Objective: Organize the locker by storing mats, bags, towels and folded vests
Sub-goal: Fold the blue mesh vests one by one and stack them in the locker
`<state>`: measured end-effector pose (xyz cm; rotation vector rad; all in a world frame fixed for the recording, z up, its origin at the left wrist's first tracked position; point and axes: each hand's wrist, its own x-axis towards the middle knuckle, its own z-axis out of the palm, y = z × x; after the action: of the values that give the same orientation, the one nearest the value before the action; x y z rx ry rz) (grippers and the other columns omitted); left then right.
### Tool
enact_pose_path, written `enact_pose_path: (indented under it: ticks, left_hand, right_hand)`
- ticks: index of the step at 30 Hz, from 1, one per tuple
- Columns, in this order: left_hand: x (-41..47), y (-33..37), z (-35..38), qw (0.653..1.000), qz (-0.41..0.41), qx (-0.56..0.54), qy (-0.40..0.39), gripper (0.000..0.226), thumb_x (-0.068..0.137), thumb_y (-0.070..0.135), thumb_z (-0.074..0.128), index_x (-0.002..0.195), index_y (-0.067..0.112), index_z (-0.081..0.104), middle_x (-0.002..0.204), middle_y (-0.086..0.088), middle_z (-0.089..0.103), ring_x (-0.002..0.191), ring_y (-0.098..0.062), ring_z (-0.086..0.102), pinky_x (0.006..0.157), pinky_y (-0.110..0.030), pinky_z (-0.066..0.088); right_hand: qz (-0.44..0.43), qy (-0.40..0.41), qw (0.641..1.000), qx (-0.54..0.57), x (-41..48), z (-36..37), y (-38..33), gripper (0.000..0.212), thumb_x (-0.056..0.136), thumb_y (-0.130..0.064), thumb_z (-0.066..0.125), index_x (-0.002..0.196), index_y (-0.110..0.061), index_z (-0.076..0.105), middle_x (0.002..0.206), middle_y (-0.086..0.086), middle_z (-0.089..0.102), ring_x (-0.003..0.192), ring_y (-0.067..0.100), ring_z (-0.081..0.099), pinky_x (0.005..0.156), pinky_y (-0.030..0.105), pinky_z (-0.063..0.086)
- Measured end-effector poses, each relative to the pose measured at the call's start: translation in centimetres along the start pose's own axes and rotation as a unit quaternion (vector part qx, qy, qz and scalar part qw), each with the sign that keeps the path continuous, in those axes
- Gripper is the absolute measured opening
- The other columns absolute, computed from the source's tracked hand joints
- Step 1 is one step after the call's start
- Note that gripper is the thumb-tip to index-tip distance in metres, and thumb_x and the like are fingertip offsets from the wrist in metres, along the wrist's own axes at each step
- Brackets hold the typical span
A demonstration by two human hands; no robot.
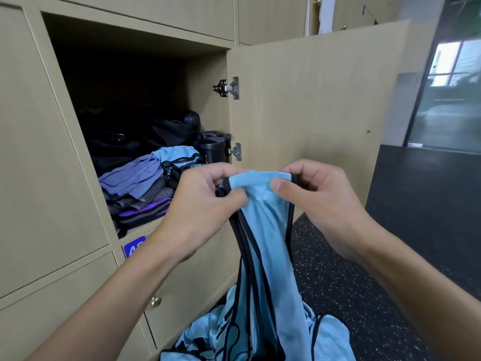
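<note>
Head view has us holding a light blue vest (263, 217) with black trim up in front of the open locker (205, 95). Our left hand (208, 194) pinches one top corner of its band between thumb and fingers. Our right hand (312, 194) pinches the other corner, so the cloth hangs straight down between our forearms. Its lower end runs into a loose heap (208, 337) of the same light blue cloth at the bottom edge, seen against the speckled dark floor (351, 269). Inside the locker, a stack (140, 188) of folded purple and grey cloths lies at the front. A folded blue vest (177, 153) lies just behind it, and a black bottle (213, 149) stands upright by the right wall. Dark bags (117, 147) fill the back. The locker door (312, 100) stands swung open to the right.
</note>
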<state>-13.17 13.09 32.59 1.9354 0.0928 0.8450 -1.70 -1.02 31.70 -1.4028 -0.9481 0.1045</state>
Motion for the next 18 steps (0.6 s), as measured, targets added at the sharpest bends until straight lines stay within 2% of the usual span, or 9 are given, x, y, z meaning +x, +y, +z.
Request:
enact_pose_path:
  ticks: [2,4,6,8,9,11,13,15,18]
  left_hand:
    - [0.3,0.6,-0.3,0.999,-0.001,-0.043,0.009,0.04,0.084,-0.018,0.051,0.085,0.016,0.073,0.079,0.009,0.075,0.07,-0.003,0.065,0.063,-0.013,0.049]
    - [0.4,1.1,-0.6,0.998,0.002,-0.059,0.005,0.042,0.084,-0.02,0.047,0.085,0.015,0.071,0.068,0.013,0.07,0.056,0.0,0.055,0.051,-0.009,0.04]
    - [0.4,1.3,-0.8,0.998,0.002,-0.06,-0.006,0.042,0.085,-0.022,0.044,0.085,0.012,0.069,0.058,0.015,0.064,0.046,0.002,0.047,0.046,-0.006,0.033]
    - [0.4,1.3,-1.0,0.998,0.001,-0.054,-0.02,0.042,0.085,-0.022,0.043,0.085,0.01,0.069,0.06,0.014,0.065,0.051,0.001,0.051,0.049,-0.007,0.037]
    - [0.4,1.3,-1.1,0.999,0.002,-0.047,-0.024,0.042,0.085,-0.022,0.043,0.085,0.011,0.07,0.065,0.012,0.067,0.058,-0.002,0.055,0.052,-0.009,0.04]
    - [0.4,1.2,-1.3,0.999,0.004,-0.033,-0.024,0.042,0.084,-0.022,0.044,0.086,0.011,0.07,0.071,0.011,0.07,0.065,-0.004,0.058,0.055,-0.01,0.042]
    - [0.5,1.3,-1.5,1.0,0.011,-0.018,-0.016,0.041,0.082,-0.023,0.044,0.085,0.009,0.069,0.069,0.013,0.07,0.061,0.001,0.058,0.053,-0.007,0.04]
    - [0.6,1.3,-1.7,1.0,0.016,-0.009,0.002,0.039,0.081,-0.023,0.045,0.083,0.009,0.067,0.068,0.013,0.068,0.056,0.003,0.056,0.052,-0.006,0.039]
    - [0.8,1.4,-1.7,0.999,0.027,-0.006,0.044,0.036,0.081,-0.021,0.05,0.086,0.012,0.064,0.075,0.007,0.067,0.06,0.001,0.058,0.057,-0.008,0.043]
  right_hand:
    - [0.008,-0.029,0.999,0.029,-0.1,0.0,-0.1,0.005,0.082,-0.01,0.073,0.081,-0.015,0.072,0.083,-0.005,0.07,0.074,0.005,0.061,0.071,0.017,0.049]
    - [0.025,-0.056,0.996,0.067,-0.1,0.0,-0.1,0.008,0.076,-0.019,0.073,0.084,-0.017,0.074,0.093,-0.007,0.074,0.083,0.005,0.065,0.08,0.016,0.051]
    - [0.046,-0.086,0.991,0.096,-0.1,0.0,0.0,0.007,0.074,-0.023,0.075,0.078,-0.018,0.073,0.085,-0.002,0.071,0.08,0.011,0.063,0.081,0.024,0.051]
    - [0.059,-0.097,0.987,0.113,-0.2,0.1,0.3,0.007,0.077,-0.02,0.079,0.075,-0.019,0.073,0.083,0.004,0.068,0.083,0.019,0.06,0.087,0.039,0.049]
    - [0.06,-0.093,0.987,0.114,-0.1,0.2,0.4,0.007,0.076,-0.019,0.079,0.074,-0.02,0.073,0.083,0.005,0.068,0.082,0.019,0.06,0.087,0.039,0.049]
    - [0.049,-0.071,0.991,0.104,-0.2,0.3,0.3,0.01,0.077,-0.015,0.079,0.071,-0.017,0.072,0.078,0.003,0.069,0.076,0.014,0.06,0.078,0.029,0.05]
    - [0.024,-0.032,0.996,0.083,-0.1,0.4,0.0,0.009,0.08,-0.008,0.074,0.072,-0.008,0.07,0.077,0.004,0.069,0.071,0.011,0.06,0.07,0.021,0.05]
    - [0.002,0.008,0.998,0.054,-0.2,0.5,-0.2,0.012,0.082,-0.005,0.074,0.075,0.001,0.066,0.077,0.011,0.069,0.071,0.012,0.06,0.07,0.024,0.05]
    - [-0.003,0.035,0.999,0.026,-0.2,0.8,-0.3,0.015,0.084,-0.009,0.074,0.076,-0.001,0.064,0.082,0.021,0.07,0.069,0.015,0.061,0.069,0.031,0.05]
